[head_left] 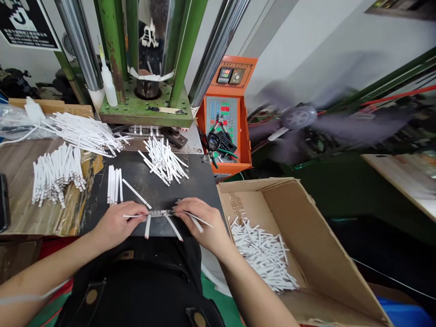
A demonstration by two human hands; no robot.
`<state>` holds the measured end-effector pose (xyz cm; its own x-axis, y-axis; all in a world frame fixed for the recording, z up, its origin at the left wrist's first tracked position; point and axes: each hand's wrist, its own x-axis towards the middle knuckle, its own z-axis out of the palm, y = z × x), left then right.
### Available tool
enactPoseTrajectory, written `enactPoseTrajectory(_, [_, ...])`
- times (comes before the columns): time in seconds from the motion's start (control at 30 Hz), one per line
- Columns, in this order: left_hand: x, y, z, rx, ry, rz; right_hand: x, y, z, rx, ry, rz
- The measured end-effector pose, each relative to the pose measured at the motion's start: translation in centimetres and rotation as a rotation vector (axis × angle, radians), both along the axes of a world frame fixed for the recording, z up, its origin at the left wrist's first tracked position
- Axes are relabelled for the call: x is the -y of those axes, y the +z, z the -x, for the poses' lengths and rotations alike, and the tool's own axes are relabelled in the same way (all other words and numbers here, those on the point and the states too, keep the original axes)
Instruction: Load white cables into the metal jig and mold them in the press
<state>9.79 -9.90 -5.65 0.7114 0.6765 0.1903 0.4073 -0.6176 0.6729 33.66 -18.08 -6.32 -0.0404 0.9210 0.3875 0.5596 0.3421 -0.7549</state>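
Note:
Over the front edge of the black work surface point(112, 170), a short slotted metal bar point(160, 213) spans the gap between my two hands. My left hand point(119, 223) pinches its left end, with a thin white strip sticking out past the fingers. At the other end, the closed fingers of my right hand point(204, 222) touch the bar, and several white strips point(195, 223) jut from them. Two more white strips point(174, 228) hang from the bar toward me. Just behind lie a single loose strip point(136, 193) and a short row of strips point(115, 185). My fingertips partly hide the bar's ends.
A green press point(146, 119) stands behind the work surface. White strips lie in a pile point(165, 161) before it and in heaps point(58, 175) at left. A cardboard box point(306, 236) holding many strips stands at right, near an orange control box point(244, 131) and a spinning fan point(299, 117).

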Motion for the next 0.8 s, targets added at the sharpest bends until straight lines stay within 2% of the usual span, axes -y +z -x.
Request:
enactPoseTrajectory(0.27, [0.4, -0.6, 0.1, -0.13, -0.07, -0.043, 0.1, -0.4, 0.8, 0.29, 0.211, -0.095])
enactPoseTrajectory(0.33, [0.4, -0.7, 0.4, -0.145, -0.076, -0.037, 0.2, -0.1, 0.6, 0.284, 0.239, -0.078])
enactPoseTrajectory(0.47, [-0.8, 0.0, 2.7, -0.146, -0.141, -0.129, -0.8, 0.7, -1.0, 0.083, 0.24, 0.102])
enactPoseTrajectory(0.57, [-2.8, 0.4, 5.6, -0.239, -0.029, -0.283, -3.1, 0.9, -1.1, -0.199, 0.16, 0.316])
enactPoseTrajectory(0.67, [-4.7, -0.2, 7.6, -0.477, 0.079, -0.293, -6.5, 0.2, 0.9, -0.426, 0.192, 0.538])
enactPoseTrajectory(0.73, [-5.2, -0.9, 7.9, -0.579, 0.063, -0.26, -8.4, -0.3, 2.4, -0.38, 0.191, 0.607])
enactPoseTrajectory(0.8, [-5.1, -1.6, 7.7, -0.588, 0.032, -0.261, -9.4, -0.4, 3.4, -0.201, 0.162, 0.603])
